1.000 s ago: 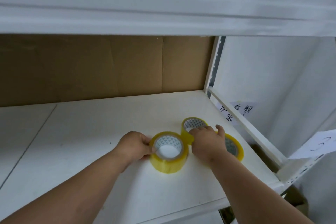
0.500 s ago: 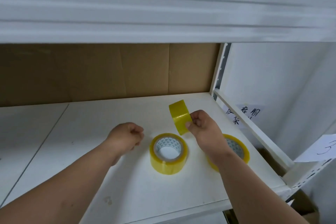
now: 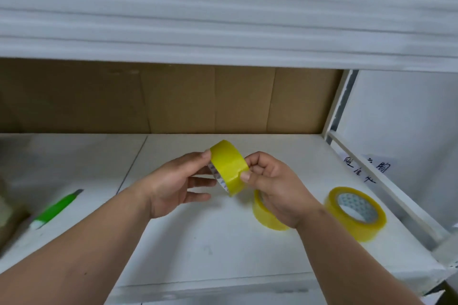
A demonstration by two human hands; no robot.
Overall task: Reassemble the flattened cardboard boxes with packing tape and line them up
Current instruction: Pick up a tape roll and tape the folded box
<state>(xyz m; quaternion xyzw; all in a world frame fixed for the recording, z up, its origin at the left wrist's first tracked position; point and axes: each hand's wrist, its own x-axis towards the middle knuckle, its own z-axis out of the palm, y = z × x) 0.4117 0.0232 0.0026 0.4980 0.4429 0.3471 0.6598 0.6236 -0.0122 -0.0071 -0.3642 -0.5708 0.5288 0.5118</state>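
A yellow tape roll point(image 3: 229, 167) is held up above the white shelf point(image 3: 210, 242) between both hands. My left hand point(image 3: 173, 183) grips its left side, thumb on top and fingers at the core. My right hand point(image 3: 275, 186) pinches its right edge with thumb and curled fingers. A second yellow roll point(image 3: 264, 214) lies flat on the shelf, partly hidden behind my right hand. A third roll point(image 3: 355, 213) lies flat further right. Flattened brown cardboard point(image 3: 173, 99) stands against the back of the shelf.
A green utility knife point(image 3: 55, 208) lies on the shelf at the left. An upper shelf point(image 3: 223, 20) overhangs close above, with folded sheets on it. The shelf's right post point(image 3: 339, 104) and rail bound the right side, with a handwritten paper label point(image 3: 366, 168) beyond.
My right hand carried the lifted roll leftward, and my left hand came up and took hold of its other side. The view shifted left, revealing the green knife.
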